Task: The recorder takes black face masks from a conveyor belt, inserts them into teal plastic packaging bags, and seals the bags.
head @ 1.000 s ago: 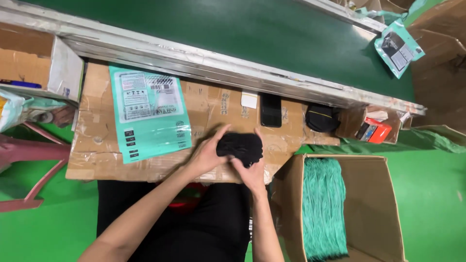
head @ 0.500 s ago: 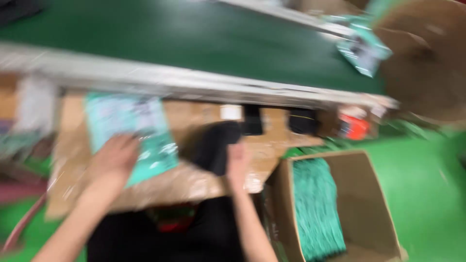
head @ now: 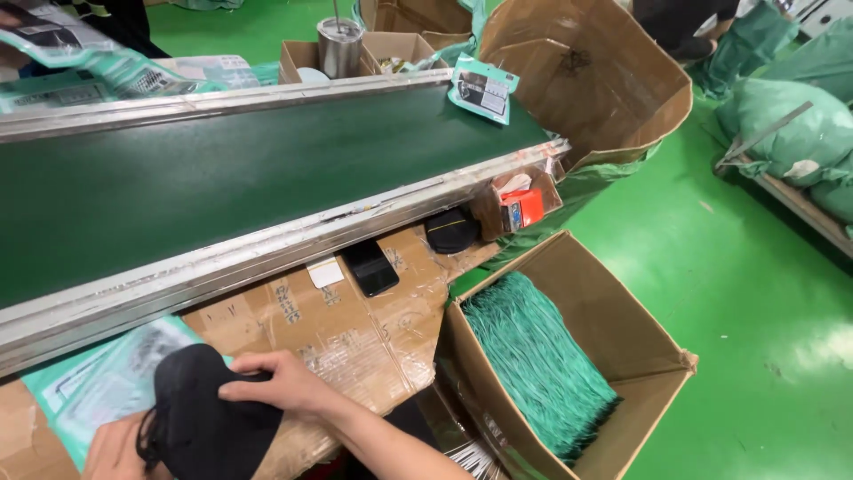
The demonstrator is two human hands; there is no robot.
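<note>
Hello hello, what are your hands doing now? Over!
Right hand pressing on black cloth item. Left hand under it, grip unclear. Item lies over teal mailer bag. Nothing in the way.

A black garment (head: 200, 418) is being pressed onto a teal mailer bag (head: 98, 382) by the right hand (head: 280, 384), on the near side of the green conveyor belt (head: 222, 169), while the left hand (head: 115, 452) is being held against the garment's lower edge. A black phone (head: 370, 268) is lying just below the belt's metal rail, and an open box of green ties (head: 538, 364) is standing to the right of it.
</note>
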